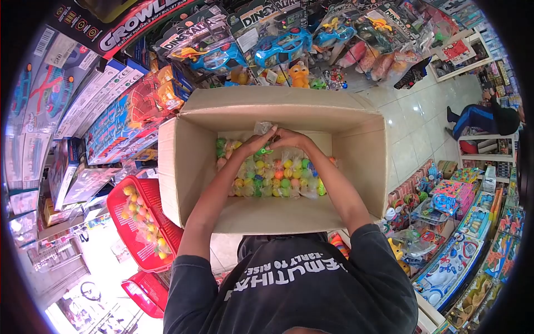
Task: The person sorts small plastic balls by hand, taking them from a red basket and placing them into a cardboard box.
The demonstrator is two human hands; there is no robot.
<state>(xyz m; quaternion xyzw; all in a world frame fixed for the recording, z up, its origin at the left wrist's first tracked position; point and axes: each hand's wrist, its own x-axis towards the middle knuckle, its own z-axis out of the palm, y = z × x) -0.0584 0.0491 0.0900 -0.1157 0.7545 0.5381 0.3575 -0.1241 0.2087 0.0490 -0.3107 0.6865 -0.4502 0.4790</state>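
Glossy tiles (411, 142), cardboard box (364, 150), hands (290, 138) at clear plastic (262, 127)

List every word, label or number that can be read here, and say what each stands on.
"GROWL", cut off: black box, top left
"ELECTRIC PORTABLE SOFT BULLET GUN": same box
"DINO", rest unclear: hanging toy packs
"EMUTIH", partial: dark shirt
"EARLY TO RISE": same shirt
Other packaging print: mostly too small or blurred.

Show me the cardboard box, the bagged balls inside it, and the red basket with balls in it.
Cardboard box (360, 172): head view, on its bare inner wall at picture right.
Bagged balls (282, 174): head view, near the middle of the pile.
Red basket (166, 222): head view, on the side nearer the box.
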